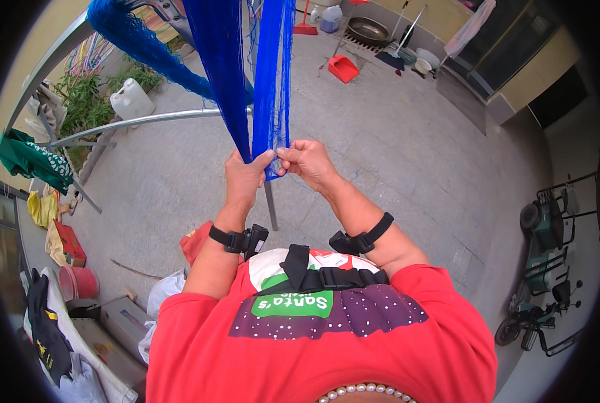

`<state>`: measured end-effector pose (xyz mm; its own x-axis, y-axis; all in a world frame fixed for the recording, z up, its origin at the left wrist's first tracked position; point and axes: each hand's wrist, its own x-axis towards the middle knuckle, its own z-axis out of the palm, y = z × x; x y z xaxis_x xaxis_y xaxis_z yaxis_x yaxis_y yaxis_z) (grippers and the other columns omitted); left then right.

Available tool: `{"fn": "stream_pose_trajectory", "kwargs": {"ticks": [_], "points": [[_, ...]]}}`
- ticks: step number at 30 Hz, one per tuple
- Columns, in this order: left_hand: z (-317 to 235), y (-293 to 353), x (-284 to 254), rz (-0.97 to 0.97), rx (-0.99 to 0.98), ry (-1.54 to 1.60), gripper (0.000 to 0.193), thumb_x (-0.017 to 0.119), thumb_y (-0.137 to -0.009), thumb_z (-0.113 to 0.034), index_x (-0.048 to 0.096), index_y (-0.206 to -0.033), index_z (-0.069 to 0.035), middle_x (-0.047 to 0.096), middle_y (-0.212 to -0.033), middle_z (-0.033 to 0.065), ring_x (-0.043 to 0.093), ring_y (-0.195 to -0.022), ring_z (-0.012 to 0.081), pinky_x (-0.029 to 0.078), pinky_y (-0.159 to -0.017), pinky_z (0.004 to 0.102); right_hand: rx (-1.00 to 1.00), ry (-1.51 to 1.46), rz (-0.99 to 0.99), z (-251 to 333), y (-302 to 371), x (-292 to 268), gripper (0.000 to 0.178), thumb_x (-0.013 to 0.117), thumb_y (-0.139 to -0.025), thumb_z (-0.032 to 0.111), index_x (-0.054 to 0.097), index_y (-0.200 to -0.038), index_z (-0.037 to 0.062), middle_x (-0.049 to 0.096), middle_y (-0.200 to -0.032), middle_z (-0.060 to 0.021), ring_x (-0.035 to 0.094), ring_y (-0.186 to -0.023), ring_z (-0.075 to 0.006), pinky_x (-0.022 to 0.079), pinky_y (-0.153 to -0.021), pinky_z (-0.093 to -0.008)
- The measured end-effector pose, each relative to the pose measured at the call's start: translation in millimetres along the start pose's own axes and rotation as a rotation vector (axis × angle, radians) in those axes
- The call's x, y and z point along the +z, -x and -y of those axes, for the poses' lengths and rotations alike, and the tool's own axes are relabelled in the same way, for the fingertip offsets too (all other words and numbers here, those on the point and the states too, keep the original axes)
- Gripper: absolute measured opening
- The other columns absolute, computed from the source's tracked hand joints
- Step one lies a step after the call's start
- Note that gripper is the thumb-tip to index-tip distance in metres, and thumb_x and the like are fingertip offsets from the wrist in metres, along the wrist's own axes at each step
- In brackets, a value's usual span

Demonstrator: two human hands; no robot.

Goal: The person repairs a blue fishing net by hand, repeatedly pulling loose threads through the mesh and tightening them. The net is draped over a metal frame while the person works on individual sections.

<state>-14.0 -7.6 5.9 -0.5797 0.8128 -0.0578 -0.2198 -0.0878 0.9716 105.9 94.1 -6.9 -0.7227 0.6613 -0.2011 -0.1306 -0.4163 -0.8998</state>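
Long bright blue yarn (273,74) hangs in front of me as a loose skein, its lower loop at my hands. A denser, darker blue part (221,74) runs down beside it on the left. My left hand (245,176) is closed around the bottom of the yarn, thumb pointing right. Thumb and fingers of my right hand (308,163) pinch strands at the loop's right edge, close to the left thumb tip. Which single strands lie between the fingertips is too fine to tell.
A metal tube frame (142,123) stands left, with a blue-teal skein (156,54) over it and green cloth (35,161) at its end. A white jug (132,99) is behind. Farther off lie a red dustpan (343,68) and a metal basin (368,30). A green cart (548,228) stands right.
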Motion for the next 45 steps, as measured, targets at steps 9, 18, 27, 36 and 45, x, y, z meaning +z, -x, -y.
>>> {"fn": "stream_pose_trajectory", "kwargs": {"ticks": [9, 18, 27, 36, 45], "points": [[-0.1, 5.3, 3.7, -0.115, -0.071, -0.046, 0.007, 0.063, -0.081, -0.005, 0.057, -0.084, -0.002, 0.049, -0.057, -0.0026, 0.039, -0.039, 0.0049, 0.026, -0.035, 0.0213, -0.082, -0.321, 0.013, 44.8, -10.7, -3.4, 0.017, 0.062, -0.085, 0.011, 0.055, -0.091, -0.0029, 0.057, -0.081, -0.0093, 0.054, -0.057, -0.0173, 0.052, -0.051, -0.0374], [-7.3, 3.3, -7.2, -0.242, -0.008, 0.029, 0.009, 0.062, -0.082, -0.005, 0.055, -0.085, -0.003, 0.047, -0.056, -0.0026, 0.039, -0.038, 0.0057, 0.026, -0.035, 0.0224, -0.187, 0.043, -0.217, 74.7, -32.7, -18.2, 0.012, 0.06, -0.085, 0.008, 0.055, -0.087, -0.0024, 0.06, -0.074, -0.0113, 0.062, -0.064, -0.0204, 0.056, -0.054, -0.0371], [-3.6, 4.1, -4.7, -0.255, 0.086, 0.032, 0.009, 0.058, -0.088, -0.007, 0.052, -0.084, -0.002, 0.046, -0.054, -0.0014, 0.039, -0.038, 0.0065, 0.026, -0.035, 0.0226, -0.217, -0.201, -0.203, 61.1, -22.4, -28.2, 0.012, 0.053, -0.091, 0.01, 0.055, -0.09, -0.0024, 0.062, -0.081, -0.0137, 0.064, -0.075, -0.0224, 0.056, -0.073, -0.0423], [1.8, 8.9, 0.8, -0.253, 0.075, 0.024, 0.011, 0.056, -0.09, -0.01, 0.052, -0.084, -0.002, 0.045, -0.05, -0.0005, 0.038, -0.035, 0.0079, 0.026, -0.034, 0.0233, -0.137, -0.193, -0.129, 65.2, -14.8, -8.2, 0.021, 0.065, -0.086, 0.023, 0.052, -0.081, 0.0061, 0.048, -0.066, -0.0002, 0.044, -0.052, -0.0071, 0.036, -0.046, -0.0237], [3.3, 13.1, 7.2, -0.197, 0.073, -0.008, 0.013, 0.054, -0.092, -0.012, 0.052, -0.085, -0.001, 0.046, -0.051, 0.0002, 0.04, -0.033, 0.0082, 0.027, -0.032, 0.0235, 0.013, 0.0, -0.095, 48.5, -23.7, 19.0, 0.015, 0.07, -0.078, 0.013, 0.059, -0.086, 0.0059, 0.05, -0.059, 0.0041, 0.036, -0.039, -0.0031, 0.019, -0.035, -0.0213]]}}
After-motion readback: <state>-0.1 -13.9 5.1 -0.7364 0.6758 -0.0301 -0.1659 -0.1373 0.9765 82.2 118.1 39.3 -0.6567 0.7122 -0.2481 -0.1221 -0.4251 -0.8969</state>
